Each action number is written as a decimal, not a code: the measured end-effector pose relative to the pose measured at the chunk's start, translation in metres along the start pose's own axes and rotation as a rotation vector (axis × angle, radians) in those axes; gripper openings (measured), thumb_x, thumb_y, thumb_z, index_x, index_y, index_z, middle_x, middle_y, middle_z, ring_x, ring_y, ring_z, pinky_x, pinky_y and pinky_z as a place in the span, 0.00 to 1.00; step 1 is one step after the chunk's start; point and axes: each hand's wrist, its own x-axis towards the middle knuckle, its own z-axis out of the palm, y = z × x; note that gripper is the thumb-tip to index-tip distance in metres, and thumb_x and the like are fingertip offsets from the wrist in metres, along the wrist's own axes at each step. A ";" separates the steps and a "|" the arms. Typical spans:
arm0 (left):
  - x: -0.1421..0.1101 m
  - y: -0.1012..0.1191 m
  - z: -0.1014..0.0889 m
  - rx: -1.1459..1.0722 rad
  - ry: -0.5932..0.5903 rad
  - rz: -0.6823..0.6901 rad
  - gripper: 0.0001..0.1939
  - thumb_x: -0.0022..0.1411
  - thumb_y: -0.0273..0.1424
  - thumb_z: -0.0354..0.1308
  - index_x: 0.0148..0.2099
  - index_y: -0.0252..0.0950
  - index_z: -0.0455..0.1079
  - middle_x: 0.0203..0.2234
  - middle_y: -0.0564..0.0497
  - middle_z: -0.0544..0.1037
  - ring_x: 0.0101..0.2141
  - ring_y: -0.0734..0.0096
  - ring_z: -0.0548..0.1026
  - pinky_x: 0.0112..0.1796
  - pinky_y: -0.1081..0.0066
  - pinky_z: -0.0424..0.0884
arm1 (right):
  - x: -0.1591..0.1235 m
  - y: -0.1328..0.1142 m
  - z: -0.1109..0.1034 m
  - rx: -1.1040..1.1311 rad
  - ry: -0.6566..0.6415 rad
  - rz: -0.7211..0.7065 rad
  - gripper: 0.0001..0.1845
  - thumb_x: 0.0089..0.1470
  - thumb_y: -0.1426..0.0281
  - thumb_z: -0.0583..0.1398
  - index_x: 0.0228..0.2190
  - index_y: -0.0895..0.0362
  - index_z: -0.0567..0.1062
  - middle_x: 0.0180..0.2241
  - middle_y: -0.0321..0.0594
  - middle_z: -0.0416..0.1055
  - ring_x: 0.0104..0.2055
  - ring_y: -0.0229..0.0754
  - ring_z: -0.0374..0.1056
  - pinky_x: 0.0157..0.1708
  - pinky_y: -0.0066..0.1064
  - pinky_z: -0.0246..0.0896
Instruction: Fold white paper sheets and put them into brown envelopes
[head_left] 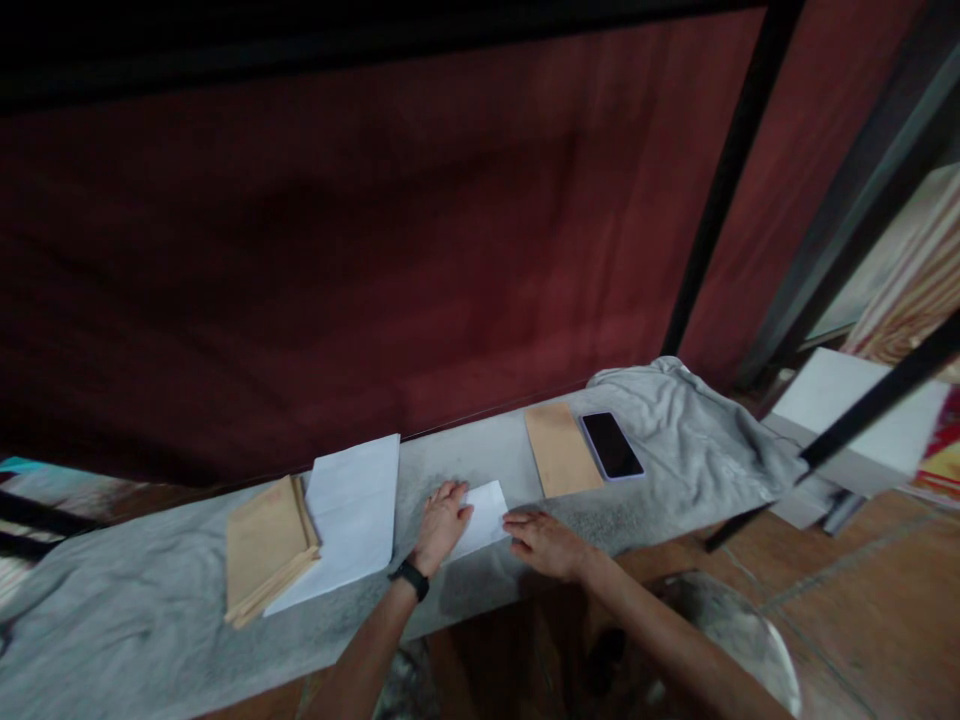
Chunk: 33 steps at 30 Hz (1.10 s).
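**Two hands on the small paper (486,512)**

The small paper, white, lies on the grey cloth (465,452), a little below the centre of the frame. The left hand (444,522) rests palm down over its left part, fingers extended and slightly apart, pressing rather than gripping. A black watch (410,579) is on that wrist. The right hand (544,543) touches the paper's right edge with its fingertips, fingers partly bent and close together; whether they pinch the edge cannot be told.

Left of the hands are the white sheets (352,510), their lower left part under the stack of brown envelopes (266,545), which lies at a slant. Right of the small paper, apart from it, a brown envelope (562,450) lies flat, with the phone (613,446) just beside it, dark screen up. The cloth is bunched at right. A dark red panel (450,250) fills most of the upper frame, and a round stool (731,635), partly hidden by the right arm, is at lower right.
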 end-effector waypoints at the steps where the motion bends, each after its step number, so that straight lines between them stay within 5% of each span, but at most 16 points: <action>1: 0.002 -0.002 -0.001 -0.080 -0.005 -0.033 0.19 0.56 0.28 0.59 0.51 0.37 0.73 0.51 0.44 0.75 0.55 0.56 0.69 0.57 0.60 0.60 | 0.000 0.001 0.000 -0.002 0.000 0.005 0.23 0.61 0.67 0.53 0.55 0.55 0.74 0.61 0.44 0.66 0.62 0.47 0.63 0.64 0.40 0.54; 5: 0.004 -0.012 -0.005 -0.320 -0.067 -0.136 0.03 0.51 0.30 0.61 0.31 0.39 0.72 0.29 0.52 0.77 0.39 0.61 0.75 0.44 0.65 0.68 | 0.001 0.000 0.001 -0.015 0.010 0.014 0.23 0.61 0.67 0.53 0.56 0.54 0.73 0.61 0.43 0.67 0.62 0.46 0.63 0.64 0.39 0.54; 7: -0.001 -0.016 -0.007 -0.402 -0.091 -0.170 0.06 0.52 0.35 0.61 0.28 0.38 0.69 0.22 0.54 0.73 0.31 0.64 0.75 0.36 0.67 0.69 | 0.000 -0.002 0.001 -0.018 0.026 0.016 0.24 0.60 0.68 0.53 0.57 0.55 0.72 0.61 0.44 0.66 0.63 0.47 0.62 0.64 0.38 0.53; 14: -0.022 -0.013 -0.031 -0.930 -0.176 -0.349 0.18 0.46 0.42 0.65 0.35 0.35 0.72 0.28 0.49 0.79 0.30 0.63 0.77 0.31 0.67 0.71 | -0.002 -0.015 0.009 -0.067 0.078 -0.022 0.41 0.55 0.69 0.58 0.67 0.59 0.53 0.70 0.46 0.48 0.70 0.48 0.45 0.69 0.42 0.41; 18: -0.024 -0.002 -0.044 -1.208 -0.320 -0.443 0.19 0.48 0.44 0.68 0.36 0.35 0.73 0.30 0.45 0.80 0.35 0.55 0.80 0.37 0.60 0.75 | 0.002 -0.020 0.007 -0.050 0.173 -0.001 0.32 0.60 0.71 0.52 0.65 0.56 0.59 0.68 0.45 0.54 0.67 0.47 0.53 0.67 0.42 0.47; 22: -0.026 0.003 -0.040 -1.282 -0.161 -0.432 0.23 0.59 0.50 0.59 0.42 0.35 0.73 0.41 0.40 0.80 0.47 0.56 0.78 0.46 0.58 0.75 | 0.010 -0.019 -0.002 0.281 0.333 0.156 0.23 0.66 0.61 0.46 0.47 0.55 0.76 0.47 0.47 0.77 0.48 0.49 0.73 0.52 0.41 0.66; 26: -0.036 0.006 -0.025 -1.196 0.014 -0.320 0.22 0.60 0.42 0.61 0.53 0.39 0.71 0.56 0.42 0.73 0.53 0.59 0.74 0.49 0.63 0.73 | 0.017 -0.021 -0.004 0.846 0.408 0.308 0.29 0.59 0.45 0.50 0.35 0.56 0.76 0.33 0.44 0.78 0.37 0.49 0.75 0.40 0.40 0.72; 33: -0.040 0.005 -0.019 -1.225 -0.105 -0.207 0.24 0.48 0.40 0.69 0.46 0.34 0.75 0.34 0.47 0.81 0.32 0.64 0.78 0.34 0.68 0.72 | 0.015 -0.019 0.002 1.267 0.391 0.401 0.26 0.48 0.51 0.62 0.42 0.56 0.73 0.41 0.47 0.78 0.41 0.48 0.77 0.42 0.40 0.74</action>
